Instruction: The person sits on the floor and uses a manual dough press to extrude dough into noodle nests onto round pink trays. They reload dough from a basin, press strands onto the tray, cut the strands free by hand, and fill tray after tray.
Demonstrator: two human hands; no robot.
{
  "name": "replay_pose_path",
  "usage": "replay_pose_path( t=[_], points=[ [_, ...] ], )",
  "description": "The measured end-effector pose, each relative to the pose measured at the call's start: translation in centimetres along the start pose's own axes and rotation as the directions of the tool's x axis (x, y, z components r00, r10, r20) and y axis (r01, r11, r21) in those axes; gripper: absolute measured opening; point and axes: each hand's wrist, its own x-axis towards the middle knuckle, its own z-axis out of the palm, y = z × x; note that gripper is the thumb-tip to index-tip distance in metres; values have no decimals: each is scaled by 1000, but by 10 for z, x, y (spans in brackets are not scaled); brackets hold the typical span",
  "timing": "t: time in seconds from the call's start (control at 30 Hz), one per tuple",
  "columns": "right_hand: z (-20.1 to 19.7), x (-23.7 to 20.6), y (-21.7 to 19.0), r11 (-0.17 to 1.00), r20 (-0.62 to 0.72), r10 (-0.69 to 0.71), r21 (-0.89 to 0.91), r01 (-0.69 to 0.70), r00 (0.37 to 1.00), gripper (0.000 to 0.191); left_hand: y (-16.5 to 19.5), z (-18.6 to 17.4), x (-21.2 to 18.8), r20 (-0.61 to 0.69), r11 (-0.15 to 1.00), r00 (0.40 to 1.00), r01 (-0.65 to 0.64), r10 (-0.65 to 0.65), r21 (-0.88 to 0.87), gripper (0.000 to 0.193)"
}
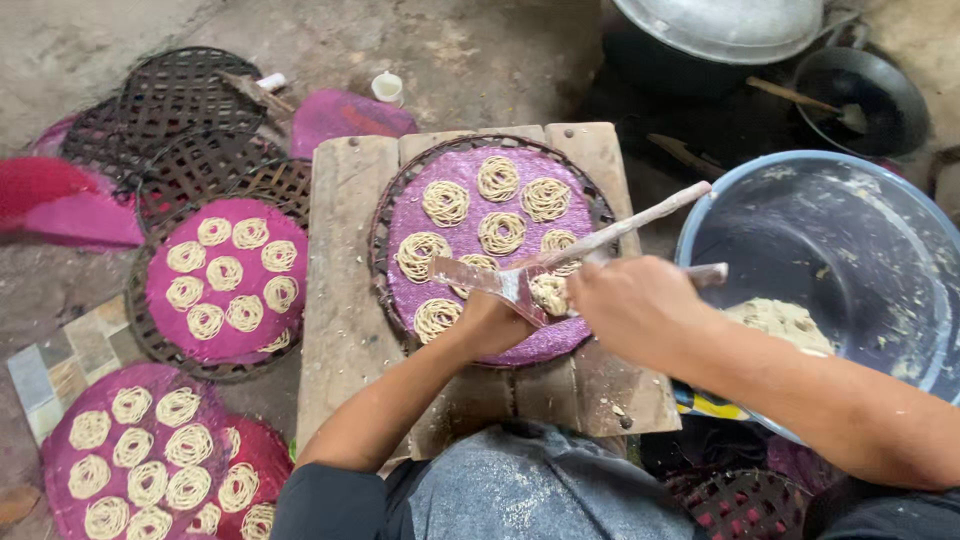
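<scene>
Pressing pale noodle coils (497, 232) onto a purple-lined round woven tray (392, 210).

Left hand (492, 322) and right hand (632, 305) both closed around the long-handled wooden-and-metal press (580, 250), held low over the tray on the rough wooden table (345, 300) for neat spirals.

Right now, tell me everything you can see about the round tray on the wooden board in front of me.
The round woven tray lies flat on a worn wooden board. It looks like dark latticed basketwork, lined with a purple mat. About nine pale noodle coils sit on the mat in a rough ring. The left hand rests at its near edge, and the right hand works a metal press over it, laying another coil.
</scene>
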Motion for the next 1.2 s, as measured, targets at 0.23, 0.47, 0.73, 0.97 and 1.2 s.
replay_pose_path(
  t=[0.23, 0.47, 0.73, 0.97, 1.2],
  points=[
    [-32, 24, -16, 943, -145, -260, -252, 218, 955, 46, -34, -26, -47, -37, 885, 971, 200, -237, -420, 62],
    [-6, 34, -15, 779, -270, 326, 620, -95, 906, 43, -39, -63, -48, -506, 980, 839, 148, -197, -137, 59],
    [78, 55, -84, 245, -223, 227, 955, 166, 948, 46, -33, -95, -43, -546, 954, 832, 234, -97, 186, 87],
    [74, 68, -60, 322, -167, 436, 947, 20, 884, 41, -16, -82, -38, -507, 893, 827, 395, -244, 214, 97],
    [58, 57, -57, 553, -292, 243, 825, 115, 925, 37, -45, -97, -41, -494, 842, 869, 257, 13, 475, 80]
  ],
)
